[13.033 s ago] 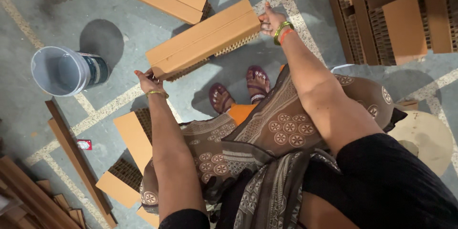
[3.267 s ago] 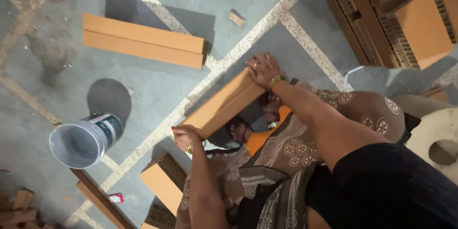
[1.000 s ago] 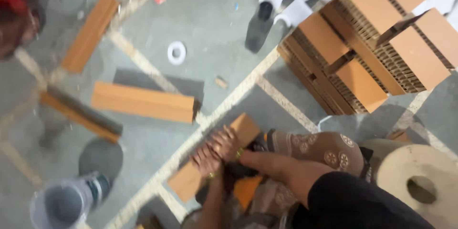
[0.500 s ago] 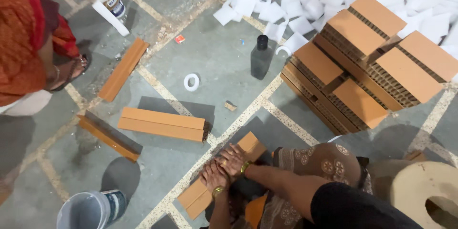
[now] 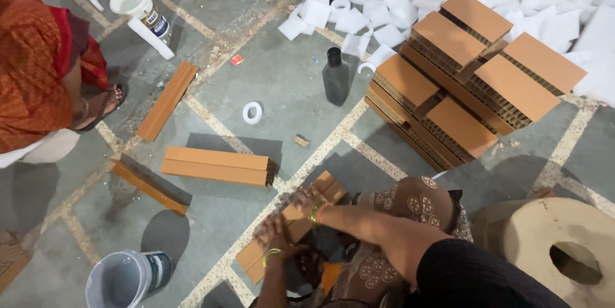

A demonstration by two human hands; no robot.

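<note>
Currently both hands press flat, fingers spread, on the orange cardboard block (image 5: 291, 224) lying on the floor at near centre: left hand (image 5: 275, 237) at its near end, right hand (image 5: 307, 198) toward the far end. Block looks light, stiff, honeycomb-cored; long edges seem best for gripping.

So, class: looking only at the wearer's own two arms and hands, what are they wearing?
Both forearms are bare. The left hand has a thin gold-coloured bangle at the wrist; the right hand has gold and green bangles. A black sleeve covers the right upper arm. No gloves; rings cannot be made out.
</note>
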